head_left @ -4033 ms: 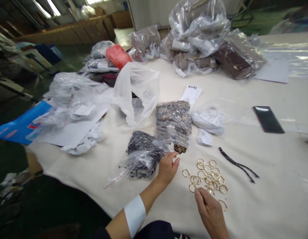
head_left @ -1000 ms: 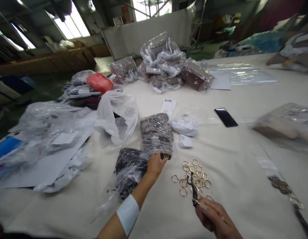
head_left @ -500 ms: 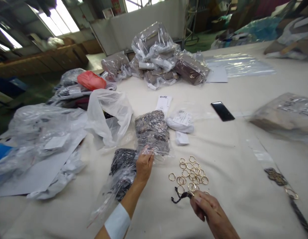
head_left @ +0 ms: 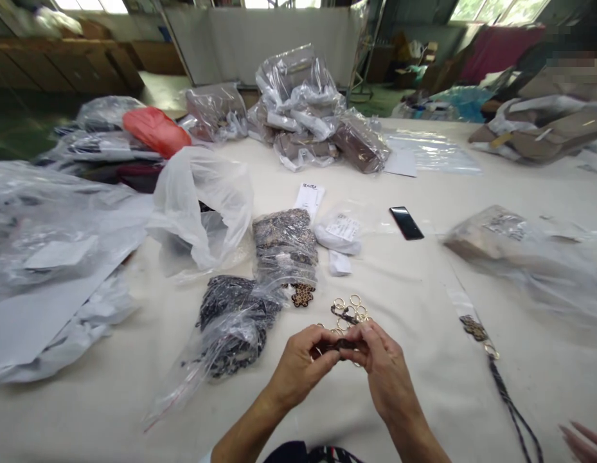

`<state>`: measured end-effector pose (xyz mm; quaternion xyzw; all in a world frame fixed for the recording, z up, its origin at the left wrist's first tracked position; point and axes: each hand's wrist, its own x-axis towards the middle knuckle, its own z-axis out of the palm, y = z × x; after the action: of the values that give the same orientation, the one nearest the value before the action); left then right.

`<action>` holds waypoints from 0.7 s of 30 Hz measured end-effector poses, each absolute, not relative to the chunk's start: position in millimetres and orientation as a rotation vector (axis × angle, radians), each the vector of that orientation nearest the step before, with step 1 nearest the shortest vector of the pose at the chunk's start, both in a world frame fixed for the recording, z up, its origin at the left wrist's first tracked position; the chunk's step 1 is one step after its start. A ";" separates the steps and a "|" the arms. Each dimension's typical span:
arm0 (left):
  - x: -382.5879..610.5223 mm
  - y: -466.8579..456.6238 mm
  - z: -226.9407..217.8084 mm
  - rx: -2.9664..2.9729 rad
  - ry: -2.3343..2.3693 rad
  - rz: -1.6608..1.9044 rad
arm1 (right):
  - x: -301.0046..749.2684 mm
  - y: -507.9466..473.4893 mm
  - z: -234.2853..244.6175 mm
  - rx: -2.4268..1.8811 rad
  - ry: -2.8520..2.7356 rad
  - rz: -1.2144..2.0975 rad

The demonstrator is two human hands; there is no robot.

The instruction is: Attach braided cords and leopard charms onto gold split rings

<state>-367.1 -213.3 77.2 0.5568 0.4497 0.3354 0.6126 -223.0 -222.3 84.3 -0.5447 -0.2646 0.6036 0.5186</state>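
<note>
My left hand (head_left: 298, 363) and my right hand (head_left: 385, 366) meet above the table, both closed, fingertips pinching close together. Between them is a small dark piece (head_left: 345, 345), mostly covered by the fingers; its kind cannot be made out. A black cord strap (head_left: 345, 315) sticks out beyond my right fingers. Gold rings (head_left: 356, 301) lie just behind and under the hands, partly hidden. A clear bag of leopard-print charms (head_left: 283, 241) lies farther back, with one flower-shaped charm (head_left: 302, 296) at its mouth. To the left lies a clear bag of black cords (head_left: 235, 321).
At right lie a leopard charm (head_left: 473, 328), ring and black strap (head_left: 510, 399) joined together. Another person's hand (head_left: 585, 440) shows at the lower right corner. A phone (head_left: 407, 223), an open white plastic bag (head_left: 202, 206) and wrapped bags (head_left: 298, 116) stand farther back.
My left hand has left the charm bag and come right to meet my right hand. A charm now shows at the bag's mouth. The view has shifted, and another person's hand has appeared.
</note>
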 end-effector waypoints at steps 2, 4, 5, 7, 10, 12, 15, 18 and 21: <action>-364.8 -218.7 67.3 1.008 0.958 0.859 | -224.8 -225.5 84.1 -1.255 -0.463 1.430; -361.0 -226.7 56.0 0.711 0.917 0.973 | -224.5 -228.6 83.5 -1.197 -0.301 1.436; -358.2 -231.5 50.7 0.579 0.909 1.031 | -223.9 -230.0 83.1 -1.165 -0.232 1.448; -351.3 -241.7 42.4 0.359 0.872 1.104 | -222.9 -232.5 82.5 -1.101 -0.112 1.470; -340.8 -254.4 36.5 0.149 0.788 1.161 | -225.0 -237.0 81.7 -1.021 0.066 1.482; -336.3 -258.3 36.5 0.043 0.757 1.228 | -230.2 -242.3 81.3 -1.001 0.132 1.474; -335.7 -257.6 39.8 -0.041 0.723 1.257 | -238.9 -254.7 79.6 -0.980 0.148 1.511; -344.3 -254.8 44.2 0.044 0.814 1.226 | -238.3 -266.3 77.1 -1.042 -0.016 1.610; -362.0 -254.5 50.4 0.278 0.956 1.073 | -226.4 -269.0 76.4 -1.254 -0.533 1.692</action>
<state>-362.0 -254.5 50.4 0.1269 0.4365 0.4899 0.7439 -226.4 -269.0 76.4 -0.5109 -0.2170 0.6893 0.4656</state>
